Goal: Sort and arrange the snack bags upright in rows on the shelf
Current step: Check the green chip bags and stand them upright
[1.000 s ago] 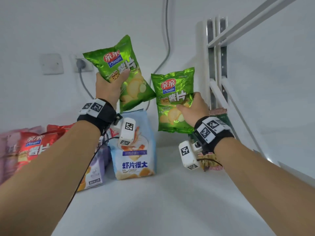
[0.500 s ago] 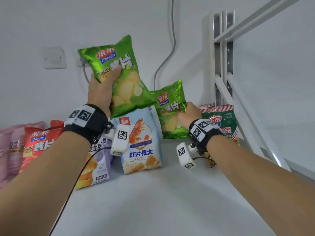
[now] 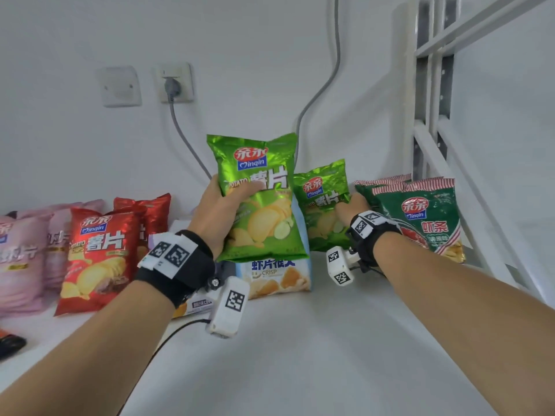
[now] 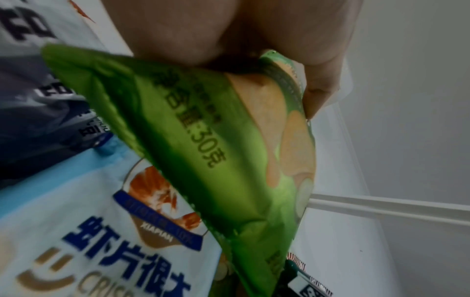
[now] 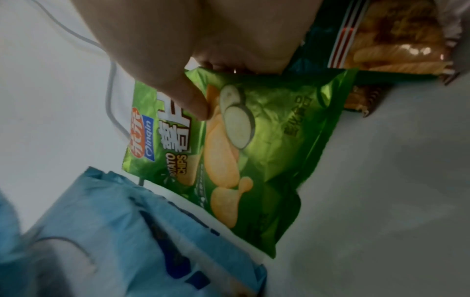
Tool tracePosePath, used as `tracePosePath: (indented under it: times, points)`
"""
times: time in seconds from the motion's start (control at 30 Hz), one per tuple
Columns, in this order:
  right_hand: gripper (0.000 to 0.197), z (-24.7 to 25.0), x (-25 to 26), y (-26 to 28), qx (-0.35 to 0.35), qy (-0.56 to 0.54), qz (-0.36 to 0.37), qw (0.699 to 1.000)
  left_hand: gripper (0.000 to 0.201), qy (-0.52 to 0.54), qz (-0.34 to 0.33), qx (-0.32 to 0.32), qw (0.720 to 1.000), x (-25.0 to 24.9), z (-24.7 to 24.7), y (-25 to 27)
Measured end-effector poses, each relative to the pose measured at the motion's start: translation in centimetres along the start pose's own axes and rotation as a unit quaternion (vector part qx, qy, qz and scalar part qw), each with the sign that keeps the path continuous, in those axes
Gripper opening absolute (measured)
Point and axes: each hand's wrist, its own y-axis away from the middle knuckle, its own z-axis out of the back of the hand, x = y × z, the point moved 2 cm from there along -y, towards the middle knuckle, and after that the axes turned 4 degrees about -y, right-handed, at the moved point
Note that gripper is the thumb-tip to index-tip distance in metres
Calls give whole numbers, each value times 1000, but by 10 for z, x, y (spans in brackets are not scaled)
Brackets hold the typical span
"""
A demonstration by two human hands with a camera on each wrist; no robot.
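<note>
Hands (image 3: 217, 217) (image 3: 350, 205) gripping green chip bags (image 3: 259, 202) (image 3: 322, 205), white shelf (image 3: 300, 355)

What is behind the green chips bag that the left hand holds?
Behind the green chips bag held by the left hand stands a light blue shrimp crisp bag; only its lower part shows, its top is covered.
</note>
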Motion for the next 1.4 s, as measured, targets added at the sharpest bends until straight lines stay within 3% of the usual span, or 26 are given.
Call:
tracePosePath:
  times: [0.13, 0.23, 0.37, 0.67, 0.77, 0.9, 0.97, 1.07, 1.2, 1.27, 1.33, 1.4]
  points:
    - [18, -7, -12, -14, -12, -33, -20, 999, 78, -8, 3, -11, 1000, 13, 2, 5]
    - [15, -12, -17, -23, -13, -56, -37, 998, 72, 1, 7, -7, 1000, 18, 1, 6]
    - [27, -19, -20, -33, 6, -48, -53, 997, 67, -6, 10, -4, 1000, 23, 0, 8]
    - [30, -25, -20, -42, -9, 65, -47, 997, 53, -28, 12, -6, 1000, 26, 6, 10]
    - [48, -25, -12, -33, 14, 110, -59, 992, 57, -29, 4, -3, 1000, 24, 7, 12]
    - [98, -19, 1, -23, -20, 78, -58, 995, 68, -35, -10, -3, 999, 21, 5, 14]
    - [101, -15, 7, -17, -23, 86, -31, 996, 75, -36, -13, -6, 999, 19, 4, 15]
    - [69, -7, 19, 6, -2, 104, 59, 993, 80, -34, -17, -14, 999, 15, 2, 18]
    - [24, 12, 33, 52, 55, -33, 179, 982, 83, -21, -15, -22, 999, 9, -6, 28]
    - [25, 22, 39, 77, 99, -146, 188, 966, 84, -17, -19, -18, 1000, 5, -12, 35]
    - [36, 30, 44, 103, 187, -252, 166, 935, 81, -10, -27, -16, 999, 1, -18, 41]
    - [47, 32, 42, 127, 273, -272, 145, 911, 78, -2, -28, -5, 1000, -1, -24, 46]
